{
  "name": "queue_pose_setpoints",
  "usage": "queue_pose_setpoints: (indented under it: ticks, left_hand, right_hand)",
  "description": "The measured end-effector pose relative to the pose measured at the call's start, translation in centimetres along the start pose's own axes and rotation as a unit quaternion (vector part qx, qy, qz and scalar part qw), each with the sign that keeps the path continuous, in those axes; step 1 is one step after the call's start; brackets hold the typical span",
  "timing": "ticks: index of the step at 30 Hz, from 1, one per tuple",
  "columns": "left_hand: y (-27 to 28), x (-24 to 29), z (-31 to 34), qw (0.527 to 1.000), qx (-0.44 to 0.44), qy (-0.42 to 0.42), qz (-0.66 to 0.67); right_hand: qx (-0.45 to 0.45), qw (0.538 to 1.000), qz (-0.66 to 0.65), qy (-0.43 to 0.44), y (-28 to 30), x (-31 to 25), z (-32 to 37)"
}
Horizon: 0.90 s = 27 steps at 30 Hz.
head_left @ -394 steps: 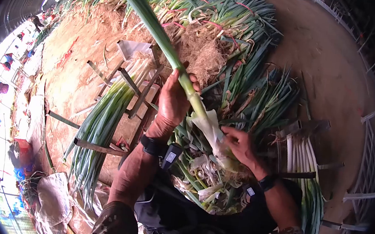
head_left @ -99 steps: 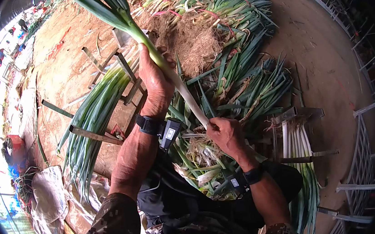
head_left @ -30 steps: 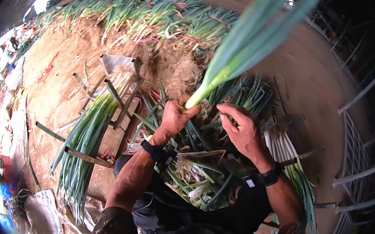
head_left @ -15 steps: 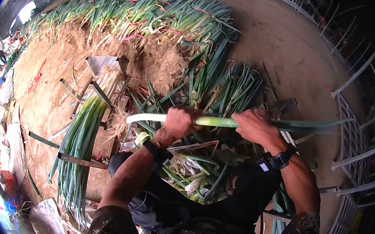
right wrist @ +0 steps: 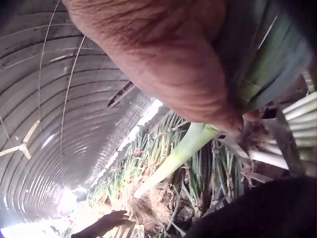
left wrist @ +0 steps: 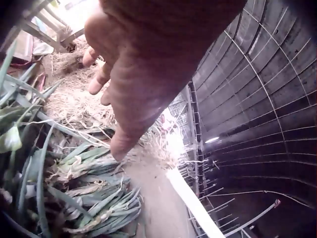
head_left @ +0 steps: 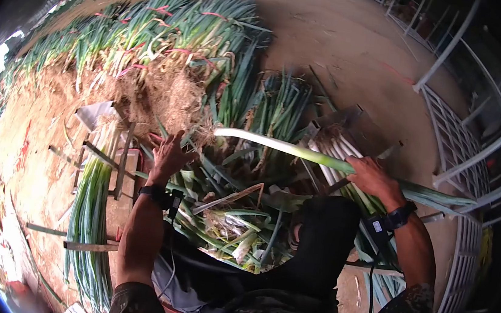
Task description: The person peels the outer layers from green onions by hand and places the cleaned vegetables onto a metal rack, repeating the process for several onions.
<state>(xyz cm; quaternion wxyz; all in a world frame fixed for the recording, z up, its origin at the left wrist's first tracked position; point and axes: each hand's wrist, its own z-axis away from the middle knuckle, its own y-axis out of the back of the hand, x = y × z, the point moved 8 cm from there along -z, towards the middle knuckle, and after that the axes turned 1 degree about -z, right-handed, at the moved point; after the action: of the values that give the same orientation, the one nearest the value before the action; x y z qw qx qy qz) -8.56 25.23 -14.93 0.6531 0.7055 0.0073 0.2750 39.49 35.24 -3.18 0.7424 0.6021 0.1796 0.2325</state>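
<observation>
My right hand [head_left: 375,177] grips a long green onion [head_left: 276,146] around its green upper part. Its bare white shank points left toward the middle, with roots at the tip, and its leaves trail off to the right past the wrist. In the right wrist view the thumb and fingers close round the green onion [right wrist: 171,163]. My left hand [head_left: 170,157] is off the stalk, fingers spread and nothing in them, above loose leaves. The left wrist view shows the left hand [left wrist: 143,64] with the white root end beside it.
A metal rack [head_left: 102,154] at left bears a bundle of green onions [head_left: 92,201]. Another rack [head_left: 346,116] at right holds white-stemmed onions [head_left: 337,153]. Peelings [head_left: 237,222] lie between the knees. Tied bundles [head_left: 172,32] fill the back left; a white lattice fence [head_left: 454,138] stands right.
The outer skins seen on an onion earlier are off the one held now. It swung from leaves-up to leaves-right; my left hand let go and moved left, my right hand carried it right.
</observation>
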Motion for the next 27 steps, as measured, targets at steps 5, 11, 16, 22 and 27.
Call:
queue_pose_setpoints:
  ticks: [5,11,16,22,27]
  left_hand:
    - [-1.7,1.0,-1.5,0.997,-0.028,-0.019,0.074]
    - [-2.9,2.4,-1.7,0.996,-0.068,-0.042,0.046]
    - [-4.8,2.1,-2.1,0.994,-0.083,-0.048,0.057]
    - [-8.6,5.0,-1.6,0.975,-0.106,-0.131,0.148]
    - [-12.0,19.7,0.4,0.904,-0.192,-0.199,0.327]
  right_hand:
    - [0.017,0.988,0.000,-0.151,-1.6,10.3,4.3]
    - [0.058,0.948,0.014,-0.313,-2.4,21.0,10.1]
    - [0.073,0.927,-0.016,-0.368,-7.0,26.2,11.7]
    - [0.113,0.939,-0.013,-0.325,-12.8,30.0,9.6]
    - [0.069,0.933,-0.040,-0.352,-15.8,32.0,8.2]
